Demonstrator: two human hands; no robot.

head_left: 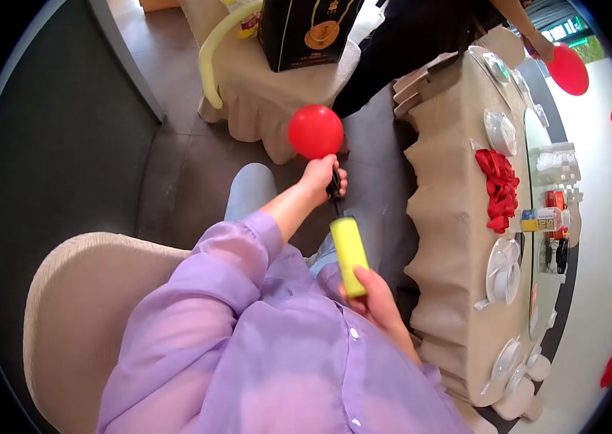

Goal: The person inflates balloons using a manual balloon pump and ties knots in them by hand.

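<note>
A small round red balloon [315,132] sits on the black nozzle end of a hand pump. My left hand [320,179] is closed around that black end, just below the balloon, its fingers wrapped where balloon and pump meet. The pump's yellow barrel [349,249] points down toward my body. Around its lower end my right hand [376,298] is closed. A short dark shaft shows between the black part and the yellow barrel.
On the table [443,217] at the right lie red balloons [497,189], wrapped dishes [503,271] and a bottle [541,219]. A black bag [309,32] and a pale long balloon [209,65] are on a covered surface ahead. Another person holds a red balloon [568,69].
</note>
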